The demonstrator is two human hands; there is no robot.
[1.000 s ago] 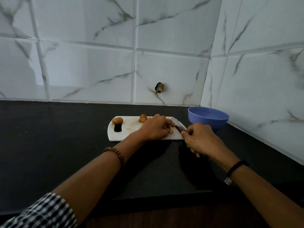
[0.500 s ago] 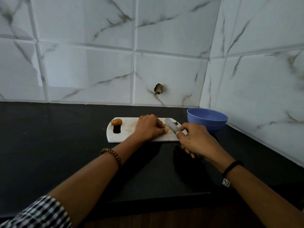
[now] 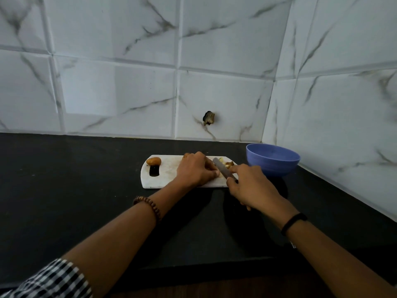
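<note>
Your right hand (image 3: 251, 186) is wrapped tight around the handle of a knife (image 3: 222, 170), index finger stretched forward along the top, the grey blade angled up and to the left across the near right corner of the white cutting board (image 3: 163, 179). Your left hand (image 3: 196, 168) sits just beside the blade, knuckles up and fingers curled down onto the board, their tips touching the flat of the steel; whether they pin a piece underneath cannot be told, as the hand covers that spot. Just past the blade, at the board's far right corner, lies a small heap of cut pieces (image 3: 228, 164), pale inside with brown skin. A rounded brown piece (image 3: 186, 155) peeks out behind your left knuckles at the board's far edge. At the left end a small whole potato (image 3: 153, 161) rests just above the board's dark handle slot (image 3: 154, 170). A bead bracelet (image 3: 150, 206) circles your left wrist, a black band (image 3: 293, 223) your right, and a checked sleeve (image 3: 49, 280) shows at the lower left. A blue bowl (image 3: 272, 160) stands near the board's right end, on the black tabletop (image 3: 75, 190), close to the corner of the marble-tiled wall (image 3: 118, 93), where a dark hole (image 3: 208, 118) breaks one tile
</note>
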